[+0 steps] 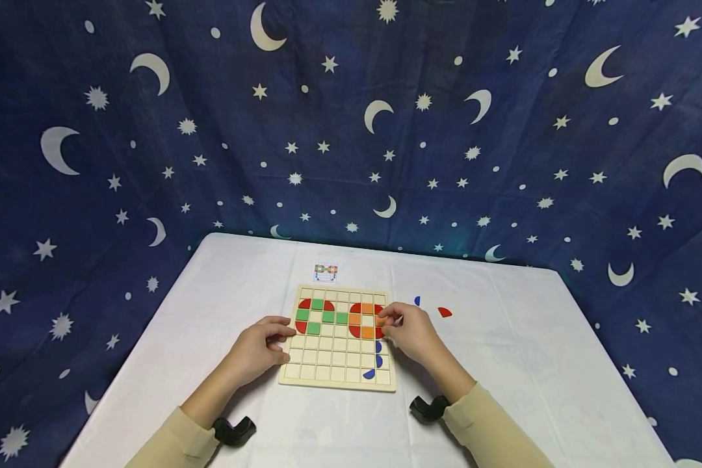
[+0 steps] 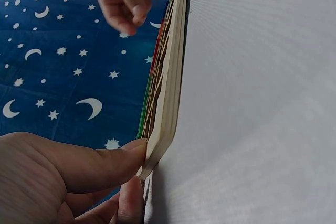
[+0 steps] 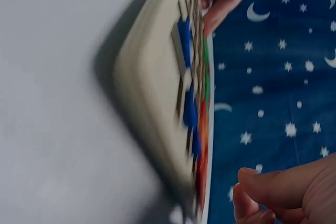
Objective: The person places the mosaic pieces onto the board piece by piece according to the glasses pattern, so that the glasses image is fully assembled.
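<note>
A pale wooden grid board (image 1: 331,375) lies on the table. My left hand (image 1: 259,346) pinches its left edge, the thumb (image 2: 113,165) on top in the left wrist view. My right hand (image 1: 412,328) hovers at the board's right side, by an orange square (image 1: 380,321) in a cell. In the right wrist view that hand's thumb (image 3: 278,186) and forefinger are close together, with nothing visible between them. Red quarter-round pieces, orange squares and green squares (image 1: 342,318) fill cells in the upper rows. Blue rounded pieces (image 1: 369,374) sit at the lower right.
A small printed pattern card (image 1: 325,271) lies behind the board. Right of the board are a loose red quarter-round piece (image 1: 444,312) and a loose blue piece (image 1: 417,300). The white-covered table (image 1: 532,364) meets a dark blue curtain (image 1: 351,117) with moons and stars.
</note>
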### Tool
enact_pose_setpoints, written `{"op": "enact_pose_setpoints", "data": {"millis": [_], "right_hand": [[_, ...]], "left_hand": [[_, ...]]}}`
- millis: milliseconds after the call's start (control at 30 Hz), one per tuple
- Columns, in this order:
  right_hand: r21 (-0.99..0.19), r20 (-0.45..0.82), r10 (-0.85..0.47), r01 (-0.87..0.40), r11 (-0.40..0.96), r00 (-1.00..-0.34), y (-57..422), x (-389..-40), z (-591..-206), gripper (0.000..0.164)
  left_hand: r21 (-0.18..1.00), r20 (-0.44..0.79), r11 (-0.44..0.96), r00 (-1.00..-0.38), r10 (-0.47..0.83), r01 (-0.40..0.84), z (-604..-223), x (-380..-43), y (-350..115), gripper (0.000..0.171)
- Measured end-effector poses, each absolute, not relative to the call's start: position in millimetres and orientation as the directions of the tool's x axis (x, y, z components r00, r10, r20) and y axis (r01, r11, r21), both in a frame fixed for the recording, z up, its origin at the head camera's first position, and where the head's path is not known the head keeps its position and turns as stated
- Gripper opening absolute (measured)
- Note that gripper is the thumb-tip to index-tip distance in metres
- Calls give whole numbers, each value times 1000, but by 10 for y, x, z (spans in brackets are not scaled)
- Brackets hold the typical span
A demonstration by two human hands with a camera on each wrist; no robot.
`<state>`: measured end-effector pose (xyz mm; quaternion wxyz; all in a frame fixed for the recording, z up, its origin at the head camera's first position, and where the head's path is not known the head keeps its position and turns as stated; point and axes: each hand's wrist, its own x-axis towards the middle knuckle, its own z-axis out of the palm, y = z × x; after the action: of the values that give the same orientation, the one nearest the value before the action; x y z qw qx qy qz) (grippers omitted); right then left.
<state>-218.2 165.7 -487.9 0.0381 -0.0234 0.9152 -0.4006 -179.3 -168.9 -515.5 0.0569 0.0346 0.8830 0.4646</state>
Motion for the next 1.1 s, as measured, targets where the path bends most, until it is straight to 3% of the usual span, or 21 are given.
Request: {"op": "enact_pose_setpoints", "data": {"millis": [567,900,1100], "right_hand": [[-603,54,2,-31,797,-999,2662,-2336,-5006,24],[-555,9,2,-3,832,-1000,2858,-2577,-5049,34],[-544,-1,-70,-58,837,-998,2824,-2626,-5030,32]], "left_hand": [[818,-78,575,-992,102,-5,-5140,-1778,-1698,43],[818,-67,575,-992,107,7,-5155,-1783,-1694,43],[806,-54,591,-992,111,22,-5160,-1792,-1692,44]]}}
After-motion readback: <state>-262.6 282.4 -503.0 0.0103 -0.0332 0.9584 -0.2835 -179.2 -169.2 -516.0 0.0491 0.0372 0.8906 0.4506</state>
